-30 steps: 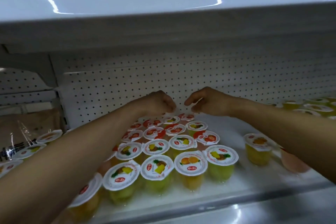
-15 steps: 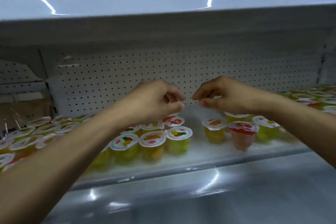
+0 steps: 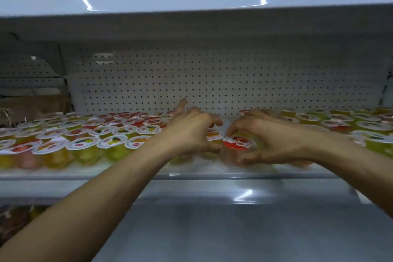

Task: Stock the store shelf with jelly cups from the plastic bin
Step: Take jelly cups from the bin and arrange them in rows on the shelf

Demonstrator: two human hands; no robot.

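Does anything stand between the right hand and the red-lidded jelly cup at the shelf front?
Nothing visible does. The right hand curls its fingers and thumb round the red-lidded jelly cup, at the front of the shelf beside an orange-lidded cup.

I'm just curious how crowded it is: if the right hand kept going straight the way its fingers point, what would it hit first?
Probably the orange-lidded cup beside the red-lidded cup the right hand curls round, with the left hand just over it; depth is blurry.
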